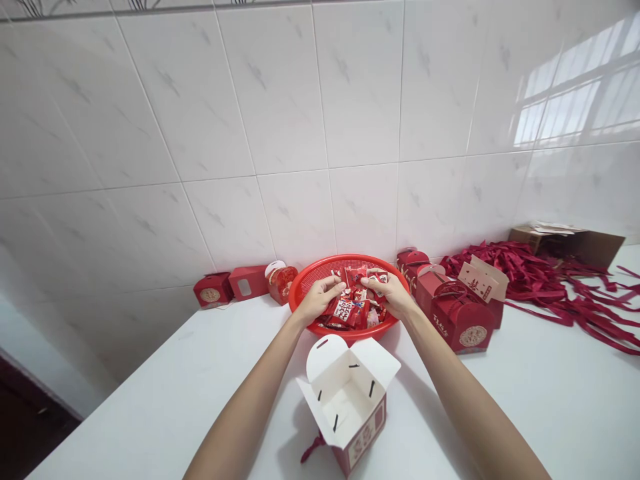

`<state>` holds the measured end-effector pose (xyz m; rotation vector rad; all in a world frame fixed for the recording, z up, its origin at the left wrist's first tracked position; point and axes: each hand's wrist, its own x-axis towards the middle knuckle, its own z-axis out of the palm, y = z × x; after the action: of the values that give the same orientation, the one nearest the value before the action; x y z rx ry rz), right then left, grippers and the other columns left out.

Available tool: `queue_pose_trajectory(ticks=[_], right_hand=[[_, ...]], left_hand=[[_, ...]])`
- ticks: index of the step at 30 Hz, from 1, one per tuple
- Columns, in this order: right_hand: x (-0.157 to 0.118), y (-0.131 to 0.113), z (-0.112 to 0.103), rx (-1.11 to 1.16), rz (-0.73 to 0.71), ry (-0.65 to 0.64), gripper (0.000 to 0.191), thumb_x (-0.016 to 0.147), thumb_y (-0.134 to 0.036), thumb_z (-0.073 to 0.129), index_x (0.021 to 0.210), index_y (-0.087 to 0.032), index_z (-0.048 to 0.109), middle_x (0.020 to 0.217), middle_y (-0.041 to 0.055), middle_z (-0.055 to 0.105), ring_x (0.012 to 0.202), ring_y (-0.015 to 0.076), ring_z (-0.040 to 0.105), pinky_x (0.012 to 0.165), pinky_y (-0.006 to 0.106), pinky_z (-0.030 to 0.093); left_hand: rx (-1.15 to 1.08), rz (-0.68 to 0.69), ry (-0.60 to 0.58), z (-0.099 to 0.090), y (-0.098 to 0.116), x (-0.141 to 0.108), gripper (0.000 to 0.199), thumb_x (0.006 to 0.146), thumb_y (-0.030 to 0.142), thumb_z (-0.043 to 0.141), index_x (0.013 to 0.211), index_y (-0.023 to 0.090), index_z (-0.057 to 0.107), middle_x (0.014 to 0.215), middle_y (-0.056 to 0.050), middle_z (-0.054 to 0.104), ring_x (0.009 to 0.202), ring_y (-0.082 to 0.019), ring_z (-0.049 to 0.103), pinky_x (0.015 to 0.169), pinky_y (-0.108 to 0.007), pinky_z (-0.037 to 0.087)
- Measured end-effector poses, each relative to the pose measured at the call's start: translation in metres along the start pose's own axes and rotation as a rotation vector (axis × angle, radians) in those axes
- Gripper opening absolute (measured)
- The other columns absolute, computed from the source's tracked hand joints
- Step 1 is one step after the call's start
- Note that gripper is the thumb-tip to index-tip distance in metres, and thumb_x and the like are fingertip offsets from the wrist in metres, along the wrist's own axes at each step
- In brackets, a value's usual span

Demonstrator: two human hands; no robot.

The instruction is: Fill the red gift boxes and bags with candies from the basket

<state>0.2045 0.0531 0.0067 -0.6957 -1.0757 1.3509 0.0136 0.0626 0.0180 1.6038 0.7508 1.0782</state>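
Observation:
My left hand reaches into the left side of a red plastic basket, its fingers curled towards the thumb. What lies between them, if anything, is hidden. Over the basket's right side, my right hand pinches a small red candy packet between thumb and fingers. Several red and white wrapped candies fill the basket under both hands. Between my forearms stands a red and white gift box, its flaps spread wide. The inside is white and bare apart from dark ribbon pieces through slits in its walls.
Left of the basket, several red boxes stand against the tiled wall. More red gift boxes stand to the right. Beyond them lies a heap of dark red ribbons beside an open cardboard box. All rest on a white table.

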Motion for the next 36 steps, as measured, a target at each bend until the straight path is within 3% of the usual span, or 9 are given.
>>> queue_pose_trajectory(ticks=[4,10,15,19,22,25,29,34,36], right_hand=[[0.001,0.002,0.000,-0.036,-0.030,0.034,0.047,0.045,-0.033,0.094,0.080,-0.018,0.066,0.066,-0.0010,0.070,0.056,0.0135,0.060,0.055,0.027,0.047],[-0.001,0.001,0.001,-0.106,-0.045,-0.030,0.050,0.045,-0.032,0.093,0.079,-0.020,0.059,0.056,-0.0063,0.064,0.046,0.0087,0.050,0.047,0.022,0.038],[-0.001,0.001,-0.001,-0.126,-0.004,-0.085,0.051,0.047,-0.033,0.093,0.083,-0.020,0.060,0.057,-0.0058,0.064,0.046,0.0088,0.049,0.047,0.022,0.037],[-0.002,0.002,-0.003,-0.179,-0.003,-0.079,0.048,0.048,-0.032,0.092,0.083,-0.019,0.062,0.055,-0.0072,0.060,0.045,0.0082,0.045,0.046,0.022,0.035],[-0.002,0.002,-0.003,-0.203,-0.040,-0.091,0.046,0.050,-0.032,0.092,0.084,-0.019,0.064,0.058,-0.0074,0.060,0.048,0.0088,0.048,0.048,0.023,0.037],[-0.002,0.001,-0.003,-0.248,-0.066,-0.115,0.043,0.053,-0.034,0.092,0.084,-0.019,0.066,0.060,-0.0070,0.060,0.048,0.0084,0.048,0.049,0.023,0.038],[-0.004,-0.007,0.003,-0.267,-0.076,-0.099,0.040,0.059,-0.043,0.088,0.086,-0.019,0.069,0.057,-0.0065,0.058,0.045,0.0084,0.043,0.046,0.024,0.037],[-0.015,-0.031,0.017,-0.421,-0.226,-0.094,0.034,0.060,-0.040,0.088,0.084,-0.020,0.073,0.081,0.0015,0.071,0.066,0.0146,0.059,0.062,0.027,0.048],[-0.021,-0.040,0.023,-0.452,-0.259,-0.110,0.032,0.062,-0.040,0.087,0.083,-0.020,0.073,0.080,0.0022,0.071,0.070,0.0169,0.061,0.065,0.028,0.049]], left_hand=[[0.022,0.010,0.052,-0.003,-0.004,0.003,0.048,0.064,0.059,0.081,0.070,0.017,0.059,0.061,0.005,0.053,0.058,-0.009,0.046,0.059,-0.022,0.040],[-0.040,0.014,0.146,-0.007,-0.007,0.004,0.040,0.063,0.051,0.080,0.069,0.017,0.061,0.070,0.002,0.058,0.072,-0.014,0.057,0.077,-0.028,0.048],[0.038,0.089,0.171,-0.007,-0.008,0.000,0.034,0.071,0.048,0.072,0.071,0.018,0.057,0.071,0.002,0.057,0.073,-0.015,0.057,0.076,-0.029,0.049],[0.084,0.193,0.241,-0.004,-0.007,-0.005,0.031,0.072,0.040,0.073,0.091,0.020,0.060,0.092,-0.001,0.064,0.092,-0.019,0.062,0.084,-0.030,0.051],[0.083,0.161,0.174,-0.003,-0.008,-0.007,0.048,0.070,0.038,0.078,0.111,0.020,0.061,0.113,-0.007,0.068,0.107,-0.023,0.063,0.091,-0.034,0.052],[0.077,0.124,0.114,-0.004,-0.009,-0.007,0.056,0.067,0.041,0.083,0.115,0.018,0.064,0.121,-0.011,0.069,0.113,-0.026,0.064,0.096,-0.038,0.051],[0.059,0.157,0.126,-0.004,-0.006,-0.009,0.050,0.065,0.043,0.086,0.104,0.016,0.070,0.111,-0.010,0.074,0.105,-0.027,0.067,0.093,-0.038,0.053],[-0.002,0.187,0.026,0.002,0.007,-0.014,0.036,0.070,0.042,0.083,0.091,0.015,0.074,0.093,-0.008,0.077,0.089,-0.024,0.070,0.083,-0.035,0.055],[-0.007,0.224,0.036,0.004,0.013,-0.017,0.033,0.070,0.041,0.083,0.089,0.016,0.075,0.091,-0.007,0.077,0.087,-0.024,0.070,0.083,-0.034,0.055]])
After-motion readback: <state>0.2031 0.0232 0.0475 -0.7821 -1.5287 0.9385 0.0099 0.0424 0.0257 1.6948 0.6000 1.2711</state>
